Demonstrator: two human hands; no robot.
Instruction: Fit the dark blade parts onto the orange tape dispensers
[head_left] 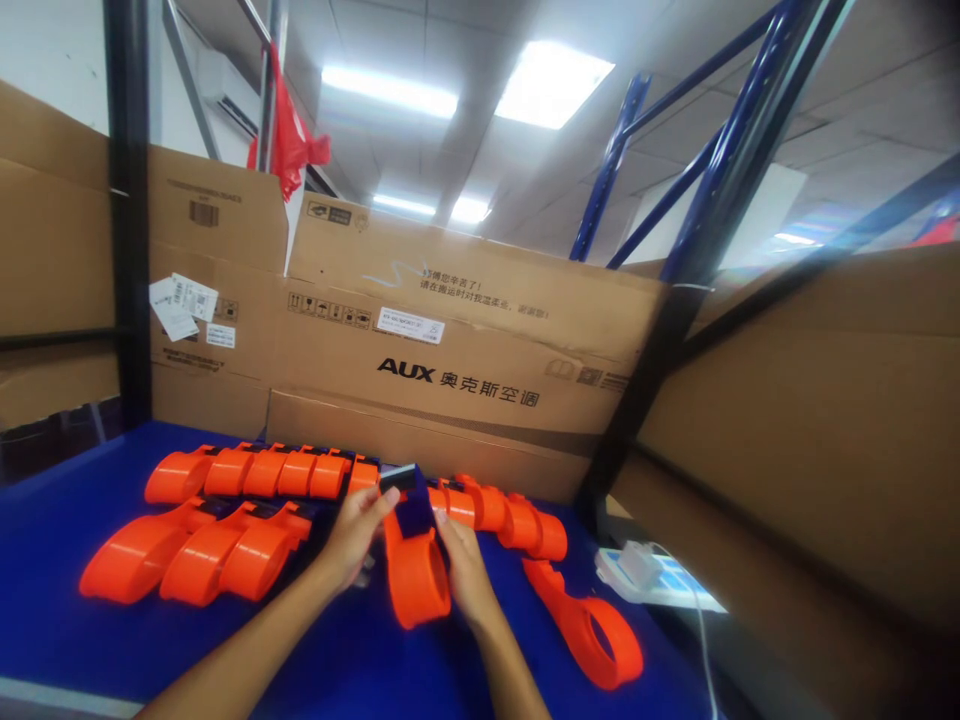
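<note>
An orange looped plastic piece hangs between my hands over the table, its round loop downward. My left hand is closed near its top, thumb against a small black and silver-grey part. My right hand closes on its right side, beside a dark blue flap; its fingertips are partly hidden. Behind my hands runs a row of similar orange loops with black parts on top. Several more orange loops lie at the left, and a single orange loop rests at the right.
A blue cloth covers the table. Printed cardboard stands as a wall behind it, with more cardboard at the right. Dark rack posts rise at the corners. A white power strip with a plug and cable sits at the right edge.
</note>
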